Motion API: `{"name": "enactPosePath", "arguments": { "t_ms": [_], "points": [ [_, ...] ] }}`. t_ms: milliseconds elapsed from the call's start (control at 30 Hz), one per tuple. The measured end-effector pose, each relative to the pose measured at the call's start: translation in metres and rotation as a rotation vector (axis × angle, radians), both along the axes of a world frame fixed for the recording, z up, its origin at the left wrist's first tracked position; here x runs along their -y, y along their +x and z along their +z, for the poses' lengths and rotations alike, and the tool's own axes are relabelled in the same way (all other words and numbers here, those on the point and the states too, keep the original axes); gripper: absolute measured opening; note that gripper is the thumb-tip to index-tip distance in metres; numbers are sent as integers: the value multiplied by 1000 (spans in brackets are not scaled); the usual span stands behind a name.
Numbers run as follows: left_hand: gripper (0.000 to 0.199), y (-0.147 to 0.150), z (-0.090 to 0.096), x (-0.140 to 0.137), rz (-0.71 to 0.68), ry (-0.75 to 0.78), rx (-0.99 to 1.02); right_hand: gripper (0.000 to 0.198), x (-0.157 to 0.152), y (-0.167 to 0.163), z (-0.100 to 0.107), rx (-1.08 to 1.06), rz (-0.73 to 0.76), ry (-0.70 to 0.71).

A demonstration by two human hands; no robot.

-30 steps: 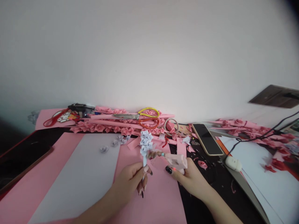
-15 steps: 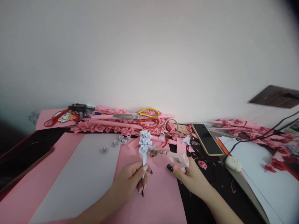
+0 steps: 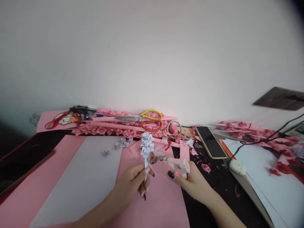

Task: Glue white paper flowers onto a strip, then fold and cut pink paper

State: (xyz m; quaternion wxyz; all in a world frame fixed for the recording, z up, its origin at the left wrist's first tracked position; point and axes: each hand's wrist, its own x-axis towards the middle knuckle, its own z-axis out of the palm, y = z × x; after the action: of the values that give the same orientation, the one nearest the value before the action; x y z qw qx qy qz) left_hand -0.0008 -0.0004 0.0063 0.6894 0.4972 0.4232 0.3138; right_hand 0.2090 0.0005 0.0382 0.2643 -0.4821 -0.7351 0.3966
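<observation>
Between the fingers of my left hand (image 3: 136, 179) is the thin stem of a white paper flower stalk (image 3: 147, 144), held upright with several small folded blooms clustered at its top. My right hand (image 3: 193, 183) grips a pale pink glue gun (image 3: 178, 165) with a small red light glowing near my thumb. The glue gun's stained nozzle points left and reaches the stem just below the blooms; whether it touches cannot be made out. Several loose white paper flowers (image 3: 106, 152) lie on the white sheet (image 3: 78, 177) to the left. Pink paper (image 3: 163, 202) lies under both hands.
Scissors (image 3: 128, 118) with yellow and red handles rest on pink paper flower stalks (image 3: 102, 129) along the wall. A tape roll (image 3: 174, 129) and a phone (image 3: 211, 142) sit to the right. A white earbud case (image 3: 237, 167), a dark cable and red paper flowers (image 3: 283, 167) are farther right.
My right hand has brought the glue gun slightly left and down, so its nozzle is now at the stem. My left hand and the flower stalk have barely shifted.
</observation>
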Motion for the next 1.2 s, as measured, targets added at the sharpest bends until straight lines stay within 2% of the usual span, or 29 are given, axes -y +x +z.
{"name": "enactPosePath", "arguments": {
  "t_ms": [500, 1200],
  "points": [
    [35, 1, 0, -1, 1, 5, 5, 34, -1, 2, 1, 32, -32, 46],
    [33, 1, 2, 0, -2, 15, -9, 32, -2, 1, -3, 2, -50, 53]
  ]
}}
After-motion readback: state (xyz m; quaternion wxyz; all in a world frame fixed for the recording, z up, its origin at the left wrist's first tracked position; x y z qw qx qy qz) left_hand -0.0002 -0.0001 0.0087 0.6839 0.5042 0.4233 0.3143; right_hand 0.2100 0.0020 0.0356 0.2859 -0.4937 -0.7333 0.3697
